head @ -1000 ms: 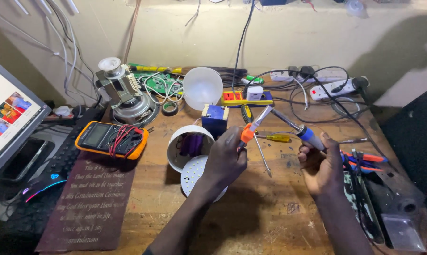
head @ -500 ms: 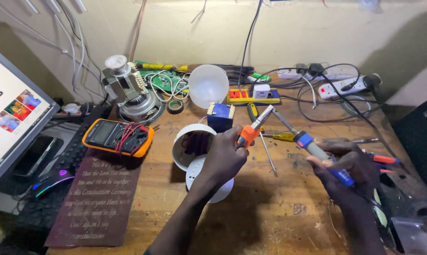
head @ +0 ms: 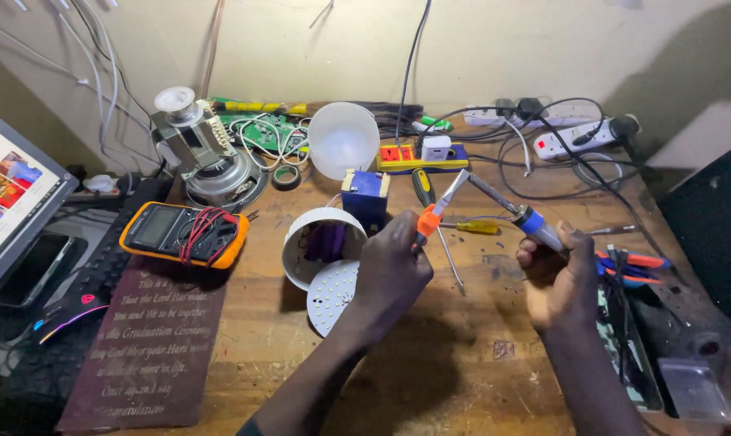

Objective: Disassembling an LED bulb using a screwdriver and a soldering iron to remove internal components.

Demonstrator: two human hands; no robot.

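My left hand (head: 391, 273) grips a thin metal tool with an orange grip (head: 428, 218), its silver tip pointing up and right. The hand rests over a round white LED board (head: 330, 295), beside an open white bulb housing (head: 315, 241). My right hand (head: 556, 281) holds a blue-handled soldering iron (head: 532, 221). The iron's metal tip (head: 480, 182) points up-left and almost meets the other tool's tip above the wooden bench. A frosted bulb dome (head: 343, 139) lies behind, and a small blue block (head: 365, 195) stands just in front of it.
An orange multimeter (head: 183, 232) and a metal motor (head: 209, 161) sit at left, next to a dark plaque (head: 151, 342), a mouse (head: 67, 312) and a monitor (head: 10, 194). Screwdrivers (head: 472, 228) lie mid-bench. Power strips (head: 579, 142) and cables crowd the back. Pliers (head: 634, 265) lie at right.
My right hand has brought the soldering iron leftward, so its tip is closer to the orange-gripped tool. My left hand stays over the LED board.
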